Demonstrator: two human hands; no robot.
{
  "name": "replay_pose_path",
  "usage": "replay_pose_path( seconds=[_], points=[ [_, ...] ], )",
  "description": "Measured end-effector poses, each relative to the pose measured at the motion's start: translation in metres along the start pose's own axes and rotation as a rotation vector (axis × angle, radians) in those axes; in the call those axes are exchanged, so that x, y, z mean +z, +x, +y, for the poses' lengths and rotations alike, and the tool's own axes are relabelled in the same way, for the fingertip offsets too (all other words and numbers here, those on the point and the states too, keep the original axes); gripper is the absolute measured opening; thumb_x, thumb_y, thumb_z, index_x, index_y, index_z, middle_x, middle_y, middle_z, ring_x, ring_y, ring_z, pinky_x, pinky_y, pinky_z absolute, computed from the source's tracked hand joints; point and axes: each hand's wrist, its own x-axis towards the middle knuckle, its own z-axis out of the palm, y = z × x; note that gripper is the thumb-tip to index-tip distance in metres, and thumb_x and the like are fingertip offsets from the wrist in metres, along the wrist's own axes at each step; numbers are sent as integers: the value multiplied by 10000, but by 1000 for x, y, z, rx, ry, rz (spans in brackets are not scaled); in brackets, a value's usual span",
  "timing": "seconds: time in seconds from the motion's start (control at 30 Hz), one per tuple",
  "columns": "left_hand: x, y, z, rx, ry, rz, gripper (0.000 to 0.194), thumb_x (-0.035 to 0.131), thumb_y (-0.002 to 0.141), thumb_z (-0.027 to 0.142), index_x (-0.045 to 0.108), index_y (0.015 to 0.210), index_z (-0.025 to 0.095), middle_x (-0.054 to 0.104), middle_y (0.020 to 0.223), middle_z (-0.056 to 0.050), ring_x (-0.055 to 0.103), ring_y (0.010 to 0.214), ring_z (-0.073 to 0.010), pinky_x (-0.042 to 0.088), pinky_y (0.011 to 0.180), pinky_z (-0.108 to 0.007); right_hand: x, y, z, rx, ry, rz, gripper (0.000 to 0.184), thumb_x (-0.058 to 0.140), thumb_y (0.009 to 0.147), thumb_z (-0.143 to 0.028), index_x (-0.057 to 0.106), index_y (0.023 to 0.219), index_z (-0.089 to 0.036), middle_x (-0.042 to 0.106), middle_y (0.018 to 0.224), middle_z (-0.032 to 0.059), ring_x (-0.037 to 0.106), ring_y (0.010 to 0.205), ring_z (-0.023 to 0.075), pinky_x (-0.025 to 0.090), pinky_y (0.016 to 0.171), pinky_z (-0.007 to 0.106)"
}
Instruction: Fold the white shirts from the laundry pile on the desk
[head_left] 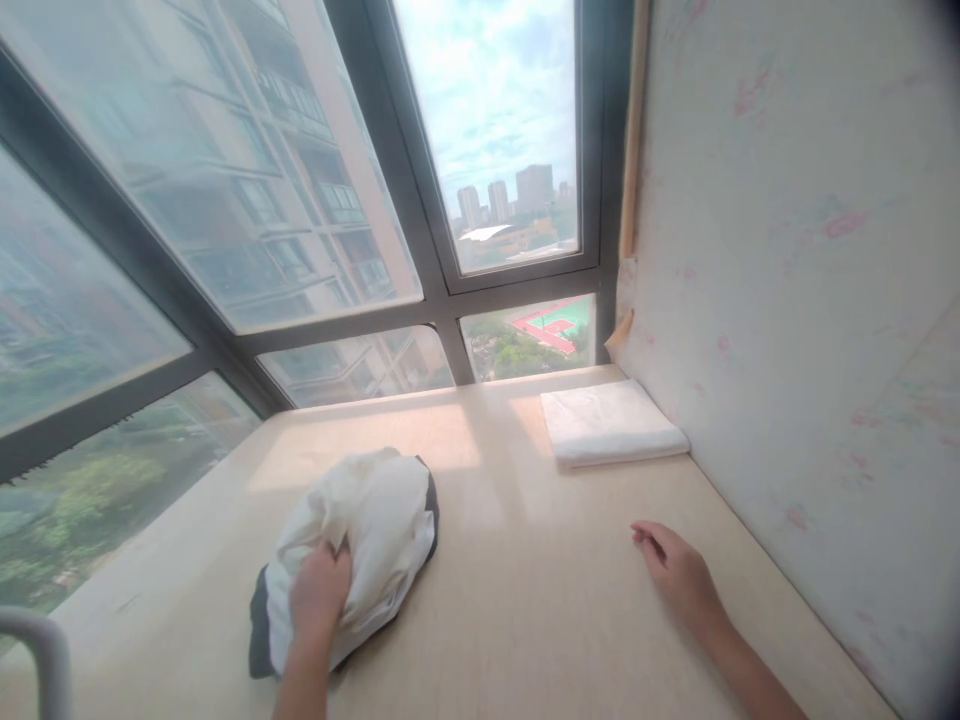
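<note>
One left hand [321,588] and one right hand [681,572] make two hands, with one crumpled white-and-dark bundle [379,535] and one folded white cloth [611,425]. There is one pale tabletop [517,610], one flower-patterned wall [795,300], one curved white bar [52,650] and one dark window frame [439,325] with six panes [499,100] in view, three upper and three lower. Through the glass show one large near apartment building [262,180], at least three distant towers [535,188] and one red-and-green sports court [559,327].
</note>
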Motion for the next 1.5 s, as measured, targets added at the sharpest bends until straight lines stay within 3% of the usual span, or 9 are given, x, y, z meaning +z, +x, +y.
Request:
replay_pose_path(
  seconds=[0.23,0.4,0.47,0.6,0.67,0.8,1.07,1.33,1.5],
  points=[
    [33,-37,-42,55,67,-29,178,422,762,307,563,768,198,638,786,-119,606,770,-274,474,739,-383,-3,0,-5,7,18,13,311,439,876,-325,696,987,-190,737,988,92,699,910,219,529,823,336],
    [41,-75,-13,245,-87,339,342,409,875,330,581,1106,145,645,1137,-177,587,1089,-302,427,998,-462,-1,3,-5,68,95,15,310,459,856,-332,704,982,-191,740,964,90,703,895,219,536,817,333],
    [52,-103,19,330,-230,225,328,435,895,337,569,1144,171,651,1125,-148,612,1038,-268,461,959,-419,-3,6,-7,110,126,14,327,451,860,-348,699,997,-186,739,955,95,705,887,220,539,820,334],
    [78,-145,92,432,-358,-446,264,383,938,315,606,1039,217,682,927,-62,645,794,-185,482,718,-284,-8,16,-13,158,104,-32,352,445,874,-398,697,1014,-197,742,966,94,707,898,231,538,814,345],
    [87,-153,117,457,-262,-589,224,393,921,255,614,922,214,674,847,-40,635,775,-175,431,696,-270,-9,26,-14,184,60,-57,372,443,880,-428,694,1037,-201,744,944,84,710,826,225,543,771,347],
    [92,-155,132,456,-140,-585,192,394,891,176,577,843,205,645,788,-27,605,747,-167,356,668,-270,-7,56,-10,105,-125,-42,387,410,896,-398,680,1079,-191,737,966,84,699,745,196,548,741,329],
    [93,-159,120,470,-255,-587,213,376,933,211,581,877,215,648,852,-30,615,826,-179,381,735,-281,4,149,-15,-43,-440,6,419,341,924,-222,622,1216,-116,628,1279,138,549,1223,219,386,1065,351],
    [95,-158,121,425,-297,-621,190,405,914,188,585,867,226,674,872,-31,634,839,-183,393,725,-275,16,209,-15,22,-747,-87,506,501,933,-303,462,1416,-156,633,1236,149,564,1128,282,425,904,363],
    [97,-157,121,401,-307,-641,185,412,911,189,587,864,231,673,865,-24,634,834,-182,395,727,-279,23,234,-20,-31,-875,-181,283,507,951,-259,637,1189,-179,642,1140,130,562,1082,239,420,836,298]
  ],
)
